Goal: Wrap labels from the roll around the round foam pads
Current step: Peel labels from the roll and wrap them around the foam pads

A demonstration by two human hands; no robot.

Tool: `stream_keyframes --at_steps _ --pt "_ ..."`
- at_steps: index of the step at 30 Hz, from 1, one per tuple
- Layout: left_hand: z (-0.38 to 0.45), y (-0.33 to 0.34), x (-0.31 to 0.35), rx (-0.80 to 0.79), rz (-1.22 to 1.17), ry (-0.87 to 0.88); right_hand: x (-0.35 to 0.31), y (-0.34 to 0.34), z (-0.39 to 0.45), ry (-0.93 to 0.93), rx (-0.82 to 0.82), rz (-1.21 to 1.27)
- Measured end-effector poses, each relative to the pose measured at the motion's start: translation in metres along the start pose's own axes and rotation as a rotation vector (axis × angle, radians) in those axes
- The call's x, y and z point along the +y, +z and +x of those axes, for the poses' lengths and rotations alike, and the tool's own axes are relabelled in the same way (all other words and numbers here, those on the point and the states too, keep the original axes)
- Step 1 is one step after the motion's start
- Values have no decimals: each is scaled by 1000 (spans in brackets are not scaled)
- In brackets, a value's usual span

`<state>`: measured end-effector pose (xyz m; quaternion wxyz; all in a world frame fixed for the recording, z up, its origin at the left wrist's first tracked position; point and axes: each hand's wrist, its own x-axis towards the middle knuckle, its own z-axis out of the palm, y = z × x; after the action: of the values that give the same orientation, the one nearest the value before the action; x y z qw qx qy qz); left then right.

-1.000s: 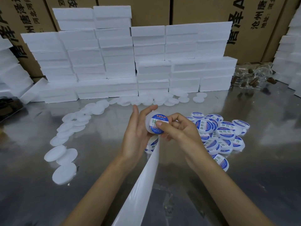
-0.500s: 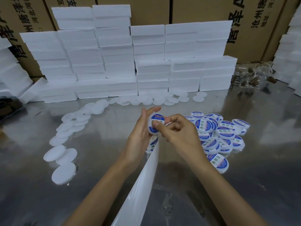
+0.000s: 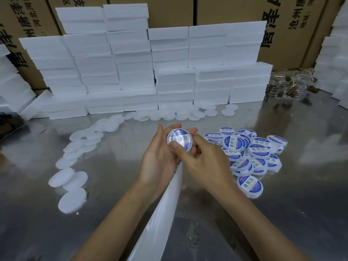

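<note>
Hands meet over the shiny metal table (image 3: 282,213), and everything else sits around the round foam pad (image 3: 179,140) they hold. The left hand (image 3: 160,157) cups the pad from behind, with its fingers curled round the far edge. The right hand (image 3: 203,159) pinches the pad too, with its thumb pressed on the near edge of the blue and white label (image 3: 181,141) on the pad's face. A white strip of label backing (image 3: 162,213) hangs down from under the hands toward the bottom of the view. Right of the held pad lies a pile of labelled pads (image 3: 250,151). Left of it, plain white pads (image 3: 75,178) lie in a curved row. Behind it stand stacked white foam blocks (image 3: 135,72), with brown boxes (image 3: 301,31) behind them.
</note>
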<state>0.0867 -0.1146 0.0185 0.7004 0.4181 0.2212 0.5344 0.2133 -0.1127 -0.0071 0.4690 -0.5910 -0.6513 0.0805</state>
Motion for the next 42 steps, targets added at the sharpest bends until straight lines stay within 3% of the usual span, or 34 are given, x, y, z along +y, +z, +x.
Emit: stream_keyframes --at_steps 4,9,11,16,22,26,29,34,38,42 --pt "3 0 -2 -1 30 0 5 0 2 -45 41 -26" --pt "5 -13 -1 83 585 131 16 -6 9 -33 37 -5" --pt "4 -16 1 114 655 169 18 -7 10 -40 -4 1" --pt "5 -19 4 305 585 184 16 -6 8 -13 -88 113" --pt "4 -19 1 395 481 220 18 0 4 -104 -124 -74" --pt "5 -21 2 333 525 188 19 -2 5 -163 -31 -109" --pt "5 -23 1 197 536 112 22 -4 9 -159 38 -92" --pt "5 -21 -4 26 526 26 25 -4 10 -98 -5 40" --pt "2 -17 -1 224 514 89 20 -2 8 -67 -86 192" --pt "2 -18 2 380 461 162 20 1 4 -98 -160 -18"
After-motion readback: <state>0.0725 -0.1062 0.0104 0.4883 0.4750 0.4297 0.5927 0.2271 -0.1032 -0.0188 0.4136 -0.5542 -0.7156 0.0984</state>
